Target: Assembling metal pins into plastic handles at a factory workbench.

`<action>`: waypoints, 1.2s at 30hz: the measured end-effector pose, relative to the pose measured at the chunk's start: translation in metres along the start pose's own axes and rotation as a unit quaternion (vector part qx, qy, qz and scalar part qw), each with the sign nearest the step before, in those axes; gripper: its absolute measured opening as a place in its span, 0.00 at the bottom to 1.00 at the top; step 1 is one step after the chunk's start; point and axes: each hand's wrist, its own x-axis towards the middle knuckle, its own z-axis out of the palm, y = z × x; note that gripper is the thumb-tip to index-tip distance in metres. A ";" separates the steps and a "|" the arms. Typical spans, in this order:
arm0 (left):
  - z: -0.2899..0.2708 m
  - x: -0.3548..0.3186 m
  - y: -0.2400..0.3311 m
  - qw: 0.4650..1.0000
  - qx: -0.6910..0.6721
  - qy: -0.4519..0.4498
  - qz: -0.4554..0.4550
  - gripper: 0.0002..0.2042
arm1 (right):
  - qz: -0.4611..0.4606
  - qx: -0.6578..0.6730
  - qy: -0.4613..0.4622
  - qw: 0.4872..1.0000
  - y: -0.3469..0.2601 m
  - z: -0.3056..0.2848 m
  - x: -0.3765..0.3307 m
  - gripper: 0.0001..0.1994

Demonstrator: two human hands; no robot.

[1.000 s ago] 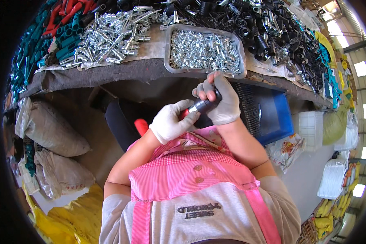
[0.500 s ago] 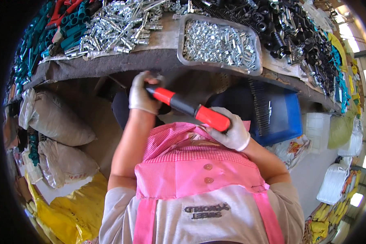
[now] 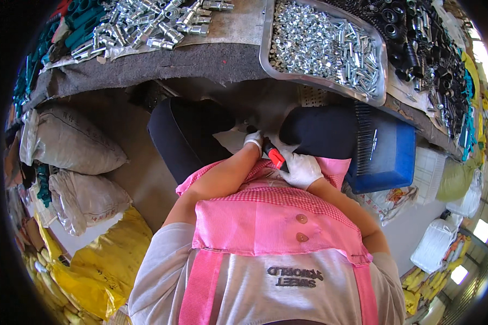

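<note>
1. Table (image 3: 162,62) runs across the top of my view, covered in grey felt, its front edge bending with the lens.
2. Metal tray (image 3: 267,51) sits on it at centre right, filled with small silver bolts (image 3: 325,49).
3. Larger silver fittings (image 3: 146,24) lie loose on the felt to the left of the tray; green parts (image 3: 78,24) beyond them at the far left.
4. Black rubber rings and parts (image 3: 423,38) are heaped to the right of the tray, with yellow and green pieces (image 3: 474,103) along the right rim.
5. Under the table: blue plastic crate (image 3: 387,157) on the right, just beside my right knee.
6. Floor is bare concrete; grey-white sacks (image 3: 73,146) are stacked on the left, a yellow sack (image 3: 103,254) below them.
7. White plastic baskets (image 3: 434,244) stand on the floor lower right; bright windows show at the right rim.
8. Left hand (image 3: 253,141), white glove, is curled closed on the upper end of a tool with a red handle (image 3: 276,158), low in my lap between my knees.
9. Right hand (image 3: 301,169), white glove, is wrapped around the tool's lower end, touching the pink apron (image 3: 265,227).
10. Tool is mostly hidden by both hands; I can't tell its kind.
</note>
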 end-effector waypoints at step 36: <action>-0.006 -0.118 0.123 0.864 0.322 -0.250 0.296 0.18 | 0.031 0.014 -0.148 0.988 -0.016 -0.041 0.110 0.19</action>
